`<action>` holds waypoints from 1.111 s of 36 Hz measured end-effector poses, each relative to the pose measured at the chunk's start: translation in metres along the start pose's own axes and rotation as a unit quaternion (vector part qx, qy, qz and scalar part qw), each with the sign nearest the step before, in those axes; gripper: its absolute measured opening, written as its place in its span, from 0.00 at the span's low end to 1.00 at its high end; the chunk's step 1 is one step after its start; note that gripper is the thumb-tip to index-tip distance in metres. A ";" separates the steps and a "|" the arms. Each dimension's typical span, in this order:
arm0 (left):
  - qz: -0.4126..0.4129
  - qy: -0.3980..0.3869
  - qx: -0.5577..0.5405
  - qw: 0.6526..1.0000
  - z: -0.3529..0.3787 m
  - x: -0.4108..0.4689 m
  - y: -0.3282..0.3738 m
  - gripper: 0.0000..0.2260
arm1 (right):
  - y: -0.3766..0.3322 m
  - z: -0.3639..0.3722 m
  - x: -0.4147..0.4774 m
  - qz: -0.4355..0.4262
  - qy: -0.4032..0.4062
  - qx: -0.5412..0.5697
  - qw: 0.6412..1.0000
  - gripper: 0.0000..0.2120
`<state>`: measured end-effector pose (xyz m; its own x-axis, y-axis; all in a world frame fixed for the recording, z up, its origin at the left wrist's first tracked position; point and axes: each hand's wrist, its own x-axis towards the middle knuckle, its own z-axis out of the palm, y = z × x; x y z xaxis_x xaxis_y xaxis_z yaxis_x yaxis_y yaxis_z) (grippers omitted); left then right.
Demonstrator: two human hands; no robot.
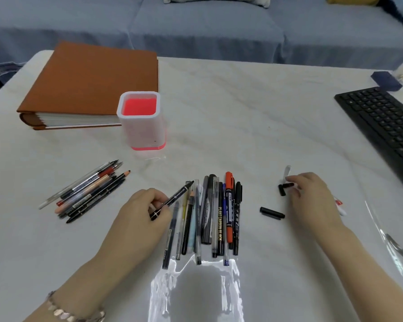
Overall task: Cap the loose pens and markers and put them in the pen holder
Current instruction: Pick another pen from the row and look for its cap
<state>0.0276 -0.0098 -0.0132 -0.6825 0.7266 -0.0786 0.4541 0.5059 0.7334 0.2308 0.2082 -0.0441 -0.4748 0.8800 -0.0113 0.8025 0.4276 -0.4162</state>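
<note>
My left hand (144,210) grips a thin black pen (172,199) that points up and to the right, its tip uncapped. My right hand (312,196) pinches a small black cap (289,185) at its fingertips. Beside it lie another short black cap (282,190), a clear cap (287,171) and a longer black cap (272,213). A row of several pens and markers (209,219) lies between my hands. A second bundle of pens and pencils (86,191) lies at the left. The white pen holder (141,122) with a red inside stands upright behind them, empty.
A brown album (91,84) lies behind the holder at the back left. A black keyboard (382,122) sits at the right edge, a dark blue box (385,80) beyond it. A red and white pen (340,205) peeks out under my right hand. A sofa stands behind the white table (242,112).
</note>
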 end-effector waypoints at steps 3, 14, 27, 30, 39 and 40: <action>-0.020 -0.006 -0.035 0.999 0.002 -0.001 0.005 0.07 | 0.001 0.002 0.003 0.007 -0.018 0.007 1.000 0.10; -0.032 -0.028 -0.178 0.983 0.004 -0.011 0.011 0.07 | -0.013 -0.003 -0.017 0.004 0.021 0.135 0.991 0.04; -0.019 -0.044 -0.206 0.977 -0.004 -0.024 0.018 0.08 | -0.100 -0.022 -0.061 0.026 -0.105 0.538 0.836 0.11; -0.009 -0.043 -0.200 0.979 -0.004 -0.026 0.021 0.09 | -0.107 -0.021 -0.064 0.026 -0.121 0.550 0.826 0.10; 0.059 -0.050 -0.165 0.983 -0.006 -0.031 0.029 0.07 | -0.111 -0.019 -0.072 0.023 -0.154 0.526 0.836 0.12; 0.074 -0.049 -0.153 0.984 -0.006 -0.031 0.029 0.05 | -0.112 -0.019 -0.073 0.020 -0.159 0.524 0.836 0.12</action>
<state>0.0585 -0.0202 0.0149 -0.5562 0.8310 -0.0092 0.3405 0.2380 0.9096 0.1825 0.0995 0.0204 -0.6608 0.7185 -0.2170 0.1414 -0.1647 -0.9761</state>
